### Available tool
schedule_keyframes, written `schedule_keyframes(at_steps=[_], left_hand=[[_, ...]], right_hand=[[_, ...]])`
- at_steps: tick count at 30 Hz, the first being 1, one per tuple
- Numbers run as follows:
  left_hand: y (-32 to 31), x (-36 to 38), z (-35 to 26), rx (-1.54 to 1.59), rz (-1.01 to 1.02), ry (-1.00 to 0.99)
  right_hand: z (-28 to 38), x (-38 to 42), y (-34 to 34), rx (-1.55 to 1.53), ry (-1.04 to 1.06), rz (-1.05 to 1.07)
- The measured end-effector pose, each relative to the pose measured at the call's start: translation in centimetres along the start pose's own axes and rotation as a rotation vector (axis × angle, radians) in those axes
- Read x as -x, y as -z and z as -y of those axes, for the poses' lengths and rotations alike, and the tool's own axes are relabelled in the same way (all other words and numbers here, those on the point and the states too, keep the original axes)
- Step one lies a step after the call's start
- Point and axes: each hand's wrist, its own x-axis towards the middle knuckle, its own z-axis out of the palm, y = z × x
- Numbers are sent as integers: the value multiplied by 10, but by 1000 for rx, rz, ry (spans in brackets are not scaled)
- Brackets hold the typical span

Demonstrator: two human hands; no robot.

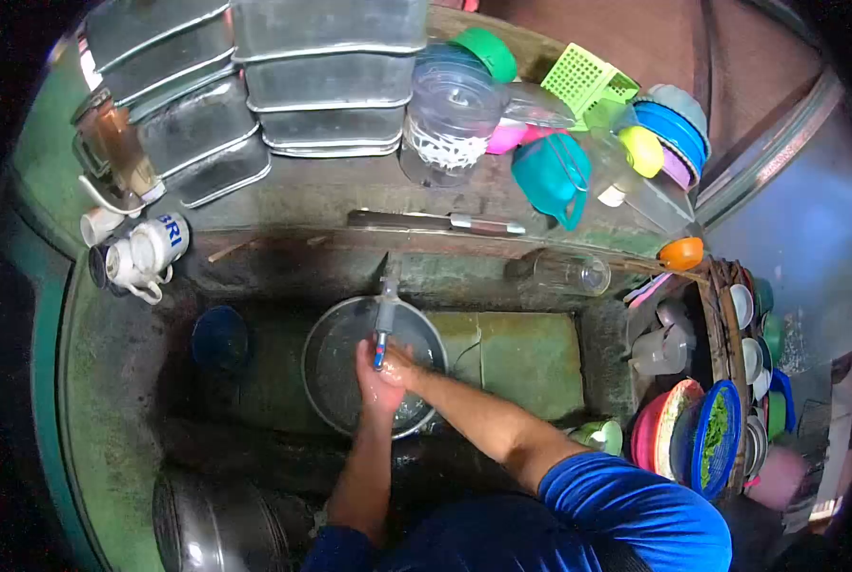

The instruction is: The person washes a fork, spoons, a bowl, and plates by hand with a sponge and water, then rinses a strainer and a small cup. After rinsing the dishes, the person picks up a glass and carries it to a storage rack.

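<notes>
My left hand (pixel 378 386) and my right hand (pixel 399 367) are together under the tap (pixel 386 305), over a round metal basin (pixel 310 367) in the sink. Both palms look wet and touch each other at the fingers. The tap's blue-tipped spout ends right at the hands. My left hand's fingers point up beside the spout; the right hand's fingers are partly hidden against the left. No object shows in either hand.
Metal trays (pixel 331 86) are stacked at the back left, near white mugs (pixel 159 243). A knife (pixel 436 222) lies on the ledge beyond the tap. A blue cup (pixel 220 336) stands left of the basin; baskets (pixel 717 439) and bowls are at the right.
</notes>
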Motion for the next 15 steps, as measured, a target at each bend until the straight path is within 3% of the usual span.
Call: schedule_keyframes(at_steps=[1, 3, 5, 9, 11, 12, 13, 15], left_hand=[[-15, 2, 13, -16, -306, -14], [-65, 19, 1, -37, -320, 27], [-76, 15, -2, -57, -328, 68], [4, -3, -10, -135, -324, 94], [16, 0, -15, -166, -349, 91], [12, 5, -15, -177, -377, 89], [-3, 9, -13, -181, -371, 88], [-31, 19, -10, -770, -626, -320]], right_hand=[[7, 1, 16, 104, 23, 48], [15, 11, 8, 184, 67, 37], [12, 18, -16, 170, 76, -25], [14, 24, 8, 206, 81, -57], [25, 24, 32, 436, 152, 252], [-2, 23, 10, 365, 387, -67], [8, 28, 18, 365, 391, -73], [37, 47, 38, 72, 40, 193]])
